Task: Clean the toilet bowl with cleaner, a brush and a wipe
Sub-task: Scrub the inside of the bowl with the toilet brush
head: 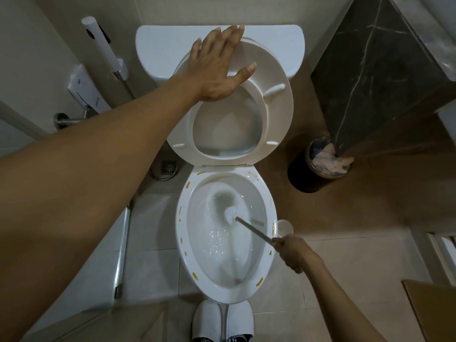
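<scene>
Fingers (277, 240) grip brush (249, 227); head points up-left.

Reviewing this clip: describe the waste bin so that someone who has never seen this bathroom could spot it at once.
Start at the toilet bowl in the middle and look to its right, at the foot of the dark marble cabinet. The waste bin stands on the brown floor there: a round black container with a metallic rim, stuffed with crumpled white tissue.
</scene>
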The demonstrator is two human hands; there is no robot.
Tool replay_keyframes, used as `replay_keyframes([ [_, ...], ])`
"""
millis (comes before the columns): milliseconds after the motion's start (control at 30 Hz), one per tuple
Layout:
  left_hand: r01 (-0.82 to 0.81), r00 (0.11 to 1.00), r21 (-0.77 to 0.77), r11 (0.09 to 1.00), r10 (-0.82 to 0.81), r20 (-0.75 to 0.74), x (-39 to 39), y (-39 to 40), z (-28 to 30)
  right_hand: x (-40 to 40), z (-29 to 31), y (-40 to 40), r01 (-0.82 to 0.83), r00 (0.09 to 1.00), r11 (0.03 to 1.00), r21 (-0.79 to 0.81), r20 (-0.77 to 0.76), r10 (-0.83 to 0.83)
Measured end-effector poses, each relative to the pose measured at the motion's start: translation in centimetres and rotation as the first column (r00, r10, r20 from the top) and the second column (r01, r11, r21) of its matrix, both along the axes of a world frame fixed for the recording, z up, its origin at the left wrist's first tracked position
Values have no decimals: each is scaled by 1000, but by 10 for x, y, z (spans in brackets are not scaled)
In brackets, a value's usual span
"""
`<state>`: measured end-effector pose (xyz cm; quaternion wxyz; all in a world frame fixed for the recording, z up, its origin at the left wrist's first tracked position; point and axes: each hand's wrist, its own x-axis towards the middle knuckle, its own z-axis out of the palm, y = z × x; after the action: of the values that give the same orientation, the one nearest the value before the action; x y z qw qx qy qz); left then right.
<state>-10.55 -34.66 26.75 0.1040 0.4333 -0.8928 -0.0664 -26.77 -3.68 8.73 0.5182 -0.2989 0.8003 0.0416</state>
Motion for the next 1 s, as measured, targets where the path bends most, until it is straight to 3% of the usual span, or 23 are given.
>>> replay_keyframes([
  [100, 0, 1000, 0, 1000, 0, -4, 0, 0, 0, -3, -5, -2, 66, 998, 996, -63, 6, -66],
  [267, 3, 1000, -3, 1000, -3, -2, 0, -1, -1, -13, 3, 26, 36, 999, 999, -19, 26, -35],
  [467, 4, 1000, -3, 1000, -4, 4, 0, -3, -2, -12, -9, 20, 53, 999, 994, -92, -5, -54],
  [633, 6, 1000, 5, 1000, -6, -3, 0, -2, -1, -12, 1, 40, 36, 999, 999, -10, 18, -36],
  [833, 2, 1000, 9, 1000, -2, -2, 0, 0, 1, -22, -9, 20, 40, 992, 992, -121, -117, -54],
  [1000, -2, 1000, 10, 1000, 2, -2, 0, 0, 2, -24, -6, 31, 0, 993, 998, -69, -121, -9],
])
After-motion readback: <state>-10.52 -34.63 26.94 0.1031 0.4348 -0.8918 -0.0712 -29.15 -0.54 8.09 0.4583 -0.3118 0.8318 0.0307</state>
